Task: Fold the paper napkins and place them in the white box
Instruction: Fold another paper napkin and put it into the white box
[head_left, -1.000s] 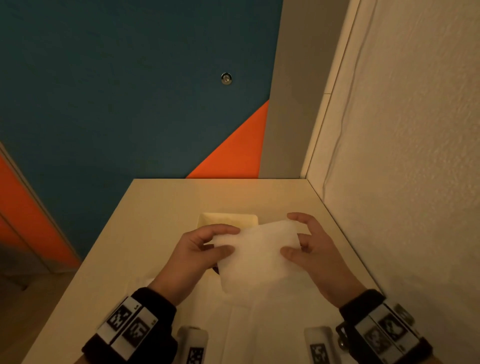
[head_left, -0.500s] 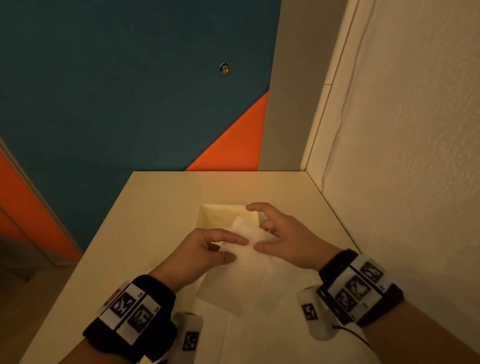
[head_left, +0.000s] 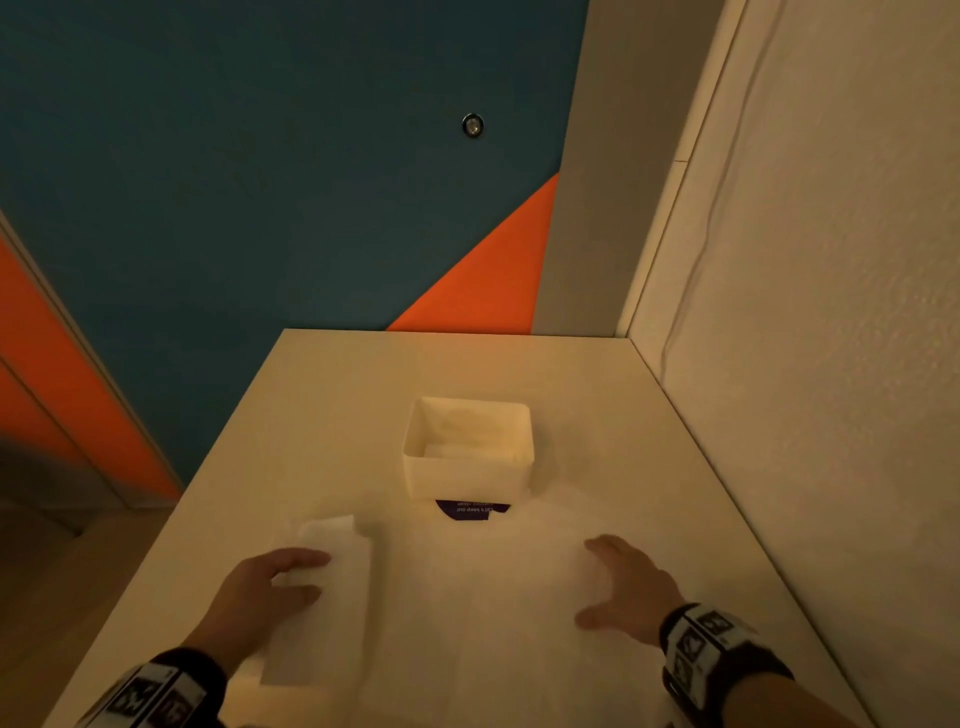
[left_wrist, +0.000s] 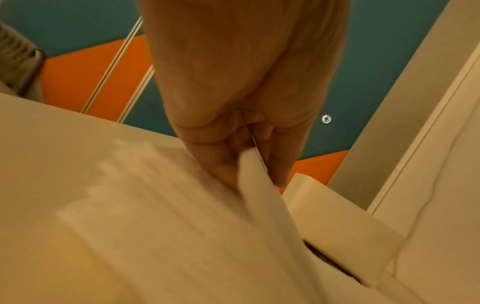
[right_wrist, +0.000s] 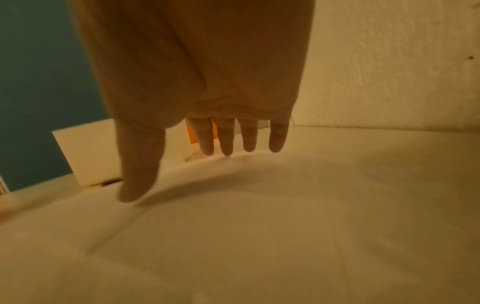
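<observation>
Left hand (head_left: 260, 587) grip pinches a folded napkin (head_left: 332, 571); right hand (head_left: 623, 587) hovers palm-down, fingers spread, holding nothing.

One white box (head_left: 467, 470) is sitting ahead of both hands with at least one folded napkin (head_left: 441, 450) lying inside, one napkin (head_left: 332, 582) is being pinched by the left hand (head_left: 260, 592), one unfolded napkin (head_left: 483, 597) is lying under the spread right hand (head_left: 628, 587).
</observation>
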